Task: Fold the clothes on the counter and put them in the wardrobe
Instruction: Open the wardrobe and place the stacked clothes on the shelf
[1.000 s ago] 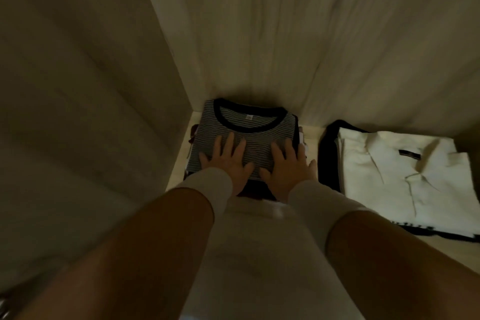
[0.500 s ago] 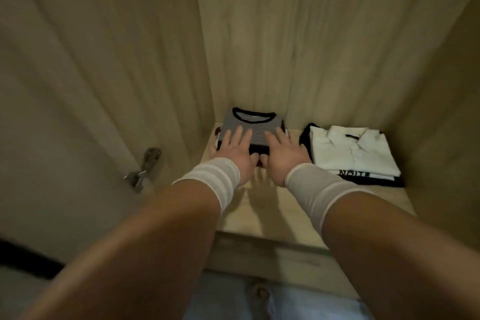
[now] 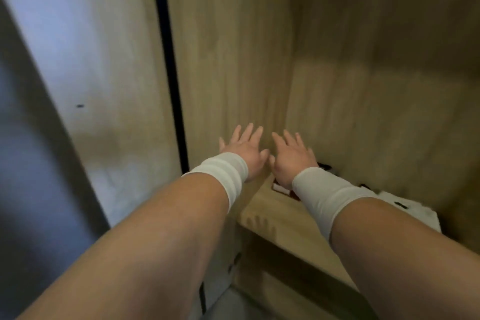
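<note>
My left hand and my right hand are stretched out side by side in front of the wooden wardrobe, fingers straight and spread, holding nothing. Both wrists wear white bands. My right hand and forearm hide most of the folded pile on the wardrobe shelf; only a dark-and-light sliver of it shows below my wrist. Part of a folded white shirt peeks out to the right of my right forearm.
The wardrobe's inner left wall and back wall enclose the shelf. A pale wall with a black edge strip stands to the left. The frame is motion-blurred.
My hands have lifted off the striped folded shirt and drawn back from the shelf. The view has swung left, so the clothes now sit low at the right, mostly hidden.
</note>
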### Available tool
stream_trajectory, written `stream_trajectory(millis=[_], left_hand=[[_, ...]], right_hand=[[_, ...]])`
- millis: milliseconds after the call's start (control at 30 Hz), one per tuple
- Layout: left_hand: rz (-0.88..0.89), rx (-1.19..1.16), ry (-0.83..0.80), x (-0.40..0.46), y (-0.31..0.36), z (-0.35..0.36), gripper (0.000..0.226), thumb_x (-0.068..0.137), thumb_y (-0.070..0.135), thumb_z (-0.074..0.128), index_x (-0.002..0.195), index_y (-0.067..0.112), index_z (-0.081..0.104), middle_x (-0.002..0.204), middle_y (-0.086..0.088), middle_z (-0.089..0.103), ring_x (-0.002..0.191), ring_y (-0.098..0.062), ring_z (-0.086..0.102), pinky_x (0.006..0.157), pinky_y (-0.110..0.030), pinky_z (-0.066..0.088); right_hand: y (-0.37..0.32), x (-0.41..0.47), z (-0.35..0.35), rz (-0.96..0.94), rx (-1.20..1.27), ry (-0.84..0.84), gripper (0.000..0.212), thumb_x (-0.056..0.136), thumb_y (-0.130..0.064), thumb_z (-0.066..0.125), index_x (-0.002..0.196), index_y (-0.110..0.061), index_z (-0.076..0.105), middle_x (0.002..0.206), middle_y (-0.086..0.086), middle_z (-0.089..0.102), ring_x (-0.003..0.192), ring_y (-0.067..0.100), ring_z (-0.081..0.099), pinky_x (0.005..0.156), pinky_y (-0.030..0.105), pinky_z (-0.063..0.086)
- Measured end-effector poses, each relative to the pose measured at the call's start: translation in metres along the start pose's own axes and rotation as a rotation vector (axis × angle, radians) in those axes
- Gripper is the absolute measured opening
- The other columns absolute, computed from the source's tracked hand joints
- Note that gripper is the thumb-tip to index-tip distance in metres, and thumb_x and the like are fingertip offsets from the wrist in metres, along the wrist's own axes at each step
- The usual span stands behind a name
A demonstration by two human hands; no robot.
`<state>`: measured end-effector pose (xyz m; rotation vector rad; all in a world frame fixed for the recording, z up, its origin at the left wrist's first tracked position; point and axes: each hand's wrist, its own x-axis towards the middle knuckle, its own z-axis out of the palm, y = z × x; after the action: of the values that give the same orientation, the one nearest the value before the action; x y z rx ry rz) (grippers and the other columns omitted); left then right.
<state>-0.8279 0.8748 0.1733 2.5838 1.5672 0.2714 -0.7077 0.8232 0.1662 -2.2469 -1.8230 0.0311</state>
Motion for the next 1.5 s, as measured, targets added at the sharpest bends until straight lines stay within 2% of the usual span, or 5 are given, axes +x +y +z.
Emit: stream_trajectory(millis=[567, 833, 1000, 1233, 1500], left_hand=[[-0.443, 0.020, 0.434, -0.163, -0.159, -0.141, 0.089, 0.092, 0.060, 0.042, 0.154, 0.022, -0.008, 0.161, -0.004, -0.018, 0.148, -0.025, -0.012, 0.117, -0.056, 0.005], [-0.362, -0.332, 0.451, -0.147, -0.201, -0.169, 0.091, 0.094, 0.048, 0.048, 0.153, 0.013, -0.012, 0.162, -0.007, 0.007, 0.136, -0.039, 0.036, 0.113, -0.048, 0.028], [-0.363, -0.273, 0.599, -0.152, -0.200, -0.170, 0.067, 0.095, 0.024, 0.042, 0.154, 0.014, 0.011, 0.151, -0.009, 0.035, 0.126, -0.033, 0.048, 0.097, -0.042, 0.042], [-0.066, -0.206, 0.694, -0.176, -0.165, -0.167, 0.038, 0.092, 0.014, 0.043, 0.129, 0.017, 0.037, 0.104, -0.006, 0.062, 0.085, -0.029, 0.056, 0.072, -0.037, 0.048], [0.546, 0.058, 0.563, -0.152, -0.052, -0.161, 0.058, 0.094, 0.034, 0.050, 0.146, 0.018, 0.030, 0.156, -0.002, 0.027, 0.143, -0.020, 0.027, 0.115, -0.037, 0.025]], right_hand=[[-0.215, -0.073, -0.057, -0.356, 0.078, 0.148, 0.069, 0.099, -0.048, 0.037, 0.155, -0.023, 0.005, 0.164, 0.000, -0.001, 0.150, 0.024, -0.004, 0.119, 0.050, 0.008], [-0.265, -0.067, -0.068, -0.247, 0.087, 0.189, 0.068, 0.100, -0.046, 0.036, 0.155, -0.023, 0.004, 0.164, 0.001, -0.001, 0.150, 0.024, -0.005, 0.119, 0.051, 0.007], [-0.250, -0.073, -0.069, -0.149, 0.064, 0.197, 0.068, 0.100, -0.045, 0.037, 0.155, -0.023, 0.004, 0.164, 0.000, -0.001, 0.150, 0.024, -0.005, 0.120, 0.052, 0.007], [-0.208, -0.098, -0.088, -0.024, 0.058, 0.289, 0.062, 0.102, -0.040, 0.032, 0.155, -0.023, 0.007, 0.164, 0.001, 0.004, 0.150, 0.025, -0.002, 0.120, 0.054, 0.008], [-0.112, -0.129, -0.123, 0.175, 0.030, 0.406, 0.060, 0.101, -0.036, 0.033, 0.155, -0.023, 0.010, 0.163, 0.000, 0.010, 0.150, 0.025, 0.004, 0.119, 0.054, 0.013]])
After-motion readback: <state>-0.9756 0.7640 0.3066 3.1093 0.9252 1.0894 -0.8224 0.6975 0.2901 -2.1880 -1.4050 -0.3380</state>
